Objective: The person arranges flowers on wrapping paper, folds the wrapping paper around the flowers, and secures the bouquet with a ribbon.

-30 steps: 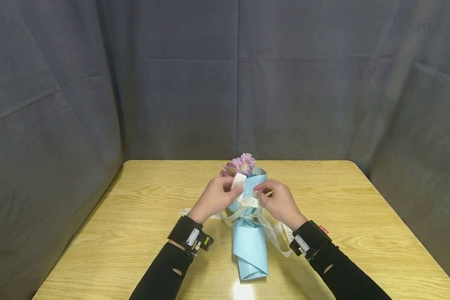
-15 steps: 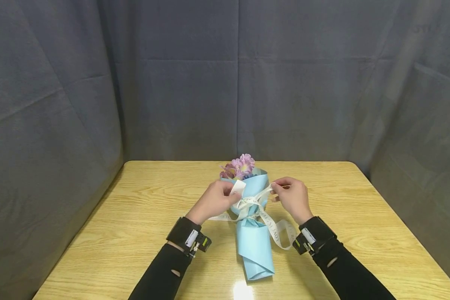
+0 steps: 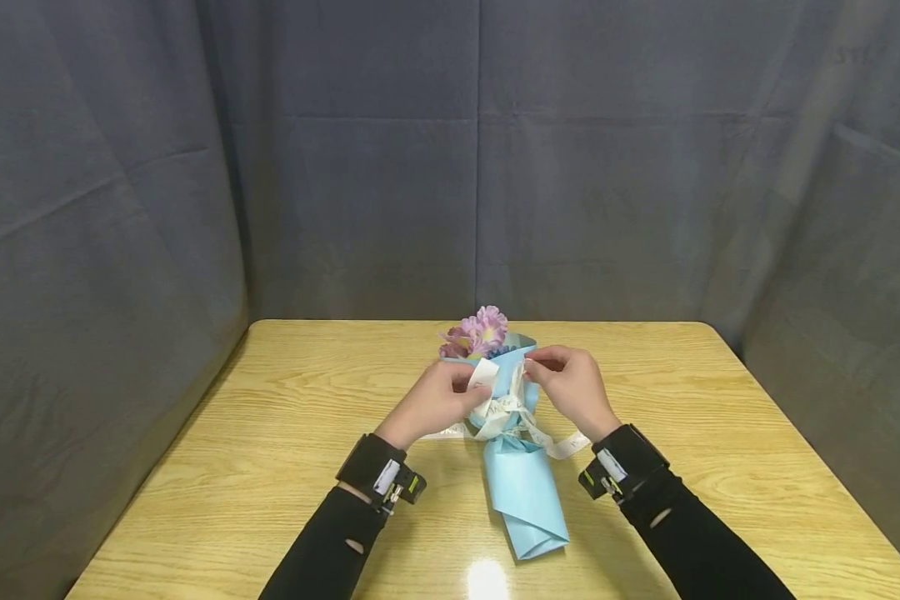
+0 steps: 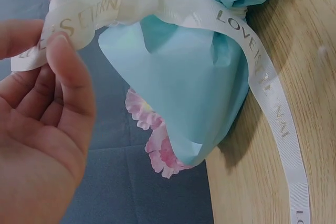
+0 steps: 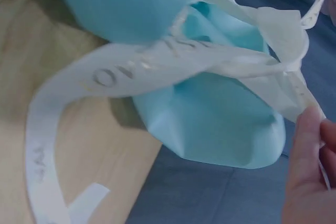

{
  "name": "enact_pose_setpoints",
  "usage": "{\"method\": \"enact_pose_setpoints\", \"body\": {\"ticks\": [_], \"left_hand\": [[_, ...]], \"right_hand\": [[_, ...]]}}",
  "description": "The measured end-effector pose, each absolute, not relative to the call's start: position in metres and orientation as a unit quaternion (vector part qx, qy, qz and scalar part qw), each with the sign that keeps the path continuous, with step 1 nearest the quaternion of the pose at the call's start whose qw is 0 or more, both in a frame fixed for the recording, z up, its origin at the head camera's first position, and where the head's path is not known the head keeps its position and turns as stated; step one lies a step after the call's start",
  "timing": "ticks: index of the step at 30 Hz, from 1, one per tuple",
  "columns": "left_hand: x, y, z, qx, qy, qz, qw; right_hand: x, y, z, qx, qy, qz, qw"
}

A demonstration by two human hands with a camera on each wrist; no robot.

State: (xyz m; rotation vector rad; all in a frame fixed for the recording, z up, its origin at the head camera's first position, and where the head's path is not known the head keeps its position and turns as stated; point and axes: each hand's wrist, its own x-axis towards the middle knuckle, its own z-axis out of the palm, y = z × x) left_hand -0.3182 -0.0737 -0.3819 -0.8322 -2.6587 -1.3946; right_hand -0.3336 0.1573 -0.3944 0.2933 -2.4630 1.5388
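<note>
A bouquet in light blue wrapping paper (image 3: 525, 496) lies on the table, its pink flowers (image 3: 486, 327) pointing to the far side. Round its waist runs a white ribbon (image 4: 231, 22) with printed gold letters, looped and crossed over the front. My left hand (image 3: 437, 403) pinches one loop of the ribbon between thumb and fingers, left of the wrap. On the other side my right hand (image 3: 570, 385) pinches another part of the ribbon (image 5: 299, 90) by the fingertips. Both hands are close above the upper wrap, and the ribbon stretches between them.
One ribbon tail trails left onto the wooden table (image 3: 307, 467); the other (image 3: 570, 446) curls out to the right. Grey cloth (image 3: 360, 208) hangs behind the table and along both sides.
My right hand went out to the right with the ribbon, then came back toward the left hand. The wrap's lower end has swung right. My left hand stays nearly in place.
</note>
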Motion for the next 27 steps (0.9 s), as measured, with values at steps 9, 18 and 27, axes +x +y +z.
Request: {"method": "enact_pose_setpoints", "body": {"ticks": [9, 18, 27], "left_hand": [[-0.3142, -0.075, -0.3863, -0.295, -0.845, -0.446, -0.02], [-0.3146, -0.0721, -0.3812, -0.352, -0.784, -0.5, -0.109], [-0.32, -0.0708, -0.3879, -0.309, -0.813, -0.491, -0.049]], "right_hand": [[-0.337, 0.1563, -0.3934, 0.091, -0.821, 0.555, 0.098], [-0.3362, 0.16, -0.3877, 0.134, -0.812, 0.561, 0.087], [-0.3325, 0.1587, -0.3874, 0.138, -0.815, 0.558, 0.076]]}}
